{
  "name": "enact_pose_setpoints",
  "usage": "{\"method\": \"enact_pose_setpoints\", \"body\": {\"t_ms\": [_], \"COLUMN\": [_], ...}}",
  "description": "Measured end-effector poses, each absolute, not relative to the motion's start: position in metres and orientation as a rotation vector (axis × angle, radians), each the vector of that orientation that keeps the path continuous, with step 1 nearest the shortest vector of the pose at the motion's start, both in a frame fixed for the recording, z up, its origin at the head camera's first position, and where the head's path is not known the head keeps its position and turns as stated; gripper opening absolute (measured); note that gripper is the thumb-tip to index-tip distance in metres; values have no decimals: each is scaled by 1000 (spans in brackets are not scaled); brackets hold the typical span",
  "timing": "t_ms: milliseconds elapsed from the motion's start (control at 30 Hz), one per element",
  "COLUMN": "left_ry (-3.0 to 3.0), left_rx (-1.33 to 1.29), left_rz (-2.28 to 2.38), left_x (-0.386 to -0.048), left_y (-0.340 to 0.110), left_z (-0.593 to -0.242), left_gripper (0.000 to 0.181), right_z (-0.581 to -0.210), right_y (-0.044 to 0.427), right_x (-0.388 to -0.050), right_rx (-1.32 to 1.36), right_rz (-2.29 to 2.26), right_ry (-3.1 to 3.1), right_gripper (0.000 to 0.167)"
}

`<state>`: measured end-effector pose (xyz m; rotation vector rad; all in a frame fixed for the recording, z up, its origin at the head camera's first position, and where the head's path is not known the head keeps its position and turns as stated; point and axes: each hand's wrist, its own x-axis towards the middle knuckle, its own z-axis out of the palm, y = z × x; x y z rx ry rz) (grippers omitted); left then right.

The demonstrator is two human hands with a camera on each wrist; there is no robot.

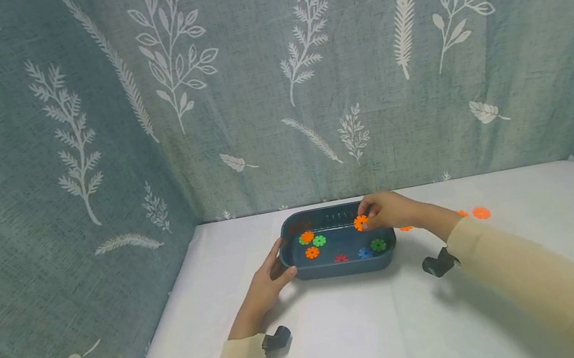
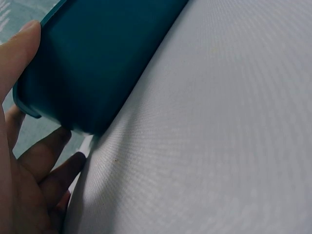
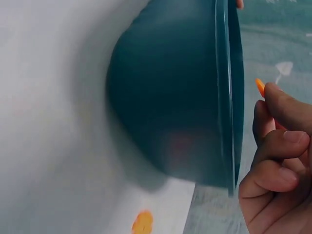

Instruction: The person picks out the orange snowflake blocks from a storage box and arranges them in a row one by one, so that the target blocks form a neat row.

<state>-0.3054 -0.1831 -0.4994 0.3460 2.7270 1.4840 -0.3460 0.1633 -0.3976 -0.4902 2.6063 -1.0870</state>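
Observation:
A dark teal plastic basin [image 1: 337, 268] stands on the white table. Its left end is held by my left hand [image 1: 263, 285], with the thumb on the front corner and the other fingers along the end wall, as the left wrist view also shows. Over the basin's right back part, my right hand [image 1: 387, 210] pinches an orange flower-shaped disc [image 1: 360, 223] between thumb and fingertips. Inside the basin lie orange discs [image 1: 312, 252], light green discs [image 1: 319, 241], a dark green disc [image 1: 378, 245], a blue disc [image 1: 365, 252] and a partly hidden red disc [image 1: 341, 258].
More orange discs [image 1: 481, 212] lie on the white table [image 1: 349, 334] right of the basin, some partly covered by the right arm. A green leaf-patterned curtain [image 1: 258, 81] hangs behind the table and on its left. Each wrist carries a small black camera [image 1: 438, 264].

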Motion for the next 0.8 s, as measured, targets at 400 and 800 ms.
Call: {"method": "enact_pose_setpoints", "body": {"t_ms": [400, 800], "left_ry": [2716, 2703], "left_rx": [280, 289], "left_rz": [1494, 1508], "left_x": [-304, -305], "left_y": [-183, -183], "left_z": [-499, -501], "left_gripper": [80, 79], "right_z": [-406, -409], "right_y": [211, 245], "right_x": [-345, -342], "right_rx": [-381, -261], "right_rz": [-1120, -1164], "right_ry": [2628, 2617], "right_gripper": [41, 41]}}
